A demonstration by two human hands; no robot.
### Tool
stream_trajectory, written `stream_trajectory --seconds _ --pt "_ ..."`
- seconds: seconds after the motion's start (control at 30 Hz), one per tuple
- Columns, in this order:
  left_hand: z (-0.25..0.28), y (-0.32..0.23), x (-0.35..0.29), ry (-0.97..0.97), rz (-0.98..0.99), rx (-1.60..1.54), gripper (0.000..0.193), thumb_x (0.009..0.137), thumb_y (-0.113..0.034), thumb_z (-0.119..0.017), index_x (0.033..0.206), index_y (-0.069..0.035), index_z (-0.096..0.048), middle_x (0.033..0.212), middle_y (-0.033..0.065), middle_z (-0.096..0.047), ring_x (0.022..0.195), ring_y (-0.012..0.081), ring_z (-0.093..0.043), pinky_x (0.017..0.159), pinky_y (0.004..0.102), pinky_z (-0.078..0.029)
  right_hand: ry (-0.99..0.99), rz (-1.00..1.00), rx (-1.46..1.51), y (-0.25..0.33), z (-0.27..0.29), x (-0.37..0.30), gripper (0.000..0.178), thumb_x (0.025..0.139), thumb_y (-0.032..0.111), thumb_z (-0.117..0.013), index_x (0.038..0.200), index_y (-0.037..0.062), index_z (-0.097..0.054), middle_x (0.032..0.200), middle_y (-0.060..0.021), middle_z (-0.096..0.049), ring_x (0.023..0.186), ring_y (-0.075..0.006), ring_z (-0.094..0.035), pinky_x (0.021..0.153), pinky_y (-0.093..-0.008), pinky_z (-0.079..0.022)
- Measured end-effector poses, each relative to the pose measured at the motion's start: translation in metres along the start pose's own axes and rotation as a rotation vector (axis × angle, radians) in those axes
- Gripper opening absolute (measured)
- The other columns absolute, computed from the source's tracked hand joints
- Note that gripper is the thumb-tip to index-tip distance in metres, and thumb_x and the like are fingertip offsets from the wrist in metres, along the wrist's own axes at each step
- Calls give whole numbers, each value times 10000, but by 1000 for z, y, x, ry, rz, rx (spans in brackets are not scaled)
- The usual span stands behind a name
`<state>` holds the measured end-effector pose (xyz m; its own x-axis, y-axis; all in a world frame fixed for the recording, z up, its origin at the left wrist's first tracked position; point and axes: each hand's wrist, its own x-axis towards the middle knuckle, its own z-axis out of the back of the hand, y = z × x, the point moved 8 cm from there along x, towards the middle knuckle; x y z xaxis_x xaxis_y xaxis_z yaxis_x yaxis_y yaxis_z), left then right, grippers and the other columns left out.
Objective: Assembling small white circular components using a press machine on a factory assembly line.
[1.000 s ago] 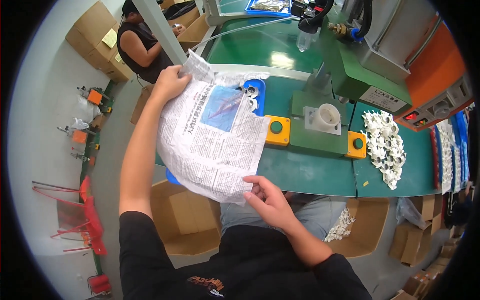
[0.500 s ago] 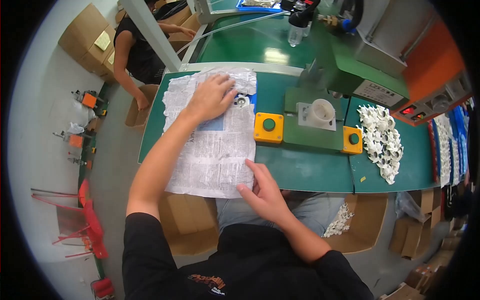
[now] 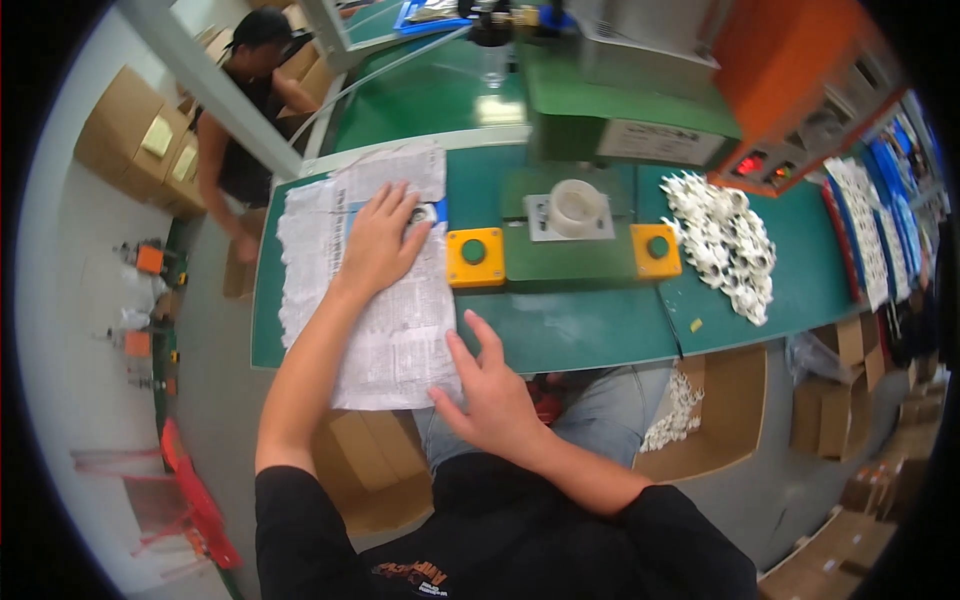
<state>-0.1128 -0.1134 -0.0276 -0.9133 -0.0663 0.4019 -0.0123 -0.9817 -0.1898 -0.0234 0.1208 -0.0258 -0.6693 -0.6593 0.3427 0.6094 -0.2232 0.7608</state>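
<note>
A crumpled sheet of newspaper (image 3: 400, 350) lies over the left part of the green table, its front edge hanging past the table's edge. My left hand (image 3: 378, 240) rests flat on its upper part, fingers stretched toward the back. Beside those fingertips, a bit of blue tray (image 3: 440, 212) with a white round part (image 3: 424, 213) shows through a gap in the paper; what else lies beneath is hidden. My right hand (image 3: 488, 395) is at the paper's front right corner, fingers spread, gripping nothing; whether it touches the paper I cannot tell.
Right of the paper stands a green press (image 3: 570, 200) with a white ring (image 3: 577, 207) on its plate, between two yellow button boxes (image 3: 475, 258). White plastic parts (image 3: 722, 240) are heaped farther right. Below the table are cardboard boxes (image 3: 700, 440). Another person (image 3: 240, 120) works at the back left.
The view has swung right, so the table and press sit farther left. My right hand's fingers have spread and come away from the paper's edge. My left hand stays on the newspaper.
</note>
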Motion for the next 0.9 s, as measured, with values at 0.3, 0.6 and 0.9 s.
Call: stream_trajectory --seconds 0.3,0.6,0.9 --pt "15 -6 2 -44 -37 78 319 992 -220 -675 1226 -14 -745 1349 194 -700 1309 407 -608 1103 475 -460 -50 120 54 11 12 -8 516 893 208 -776 1319 -47 -634 1463 -251 -517 964 -337 -709 830 -392 -592" --pt "11 -5 0 -52 -56 25 298 984 -203 -658 1191 -10 -751 1378 196 -685 1314 407 -611 1090 464 -473 99 116 2 1 -9 -15 508 904 221 -768 1291 -76 -624 1397 -232 -535 1063 -374 -700 861 -410 -594" --pt "22 5 3 -89 38 -141 279 947 -210 -716 1141 -14 -756 1257 169 -734 1137 367 -686 1010 448 -523 112 108 -2 0 -14 -15 565 906 235 -770 1331 -89 -586 1409 -241 -517 1091 -385 -688 869 -411 -593"
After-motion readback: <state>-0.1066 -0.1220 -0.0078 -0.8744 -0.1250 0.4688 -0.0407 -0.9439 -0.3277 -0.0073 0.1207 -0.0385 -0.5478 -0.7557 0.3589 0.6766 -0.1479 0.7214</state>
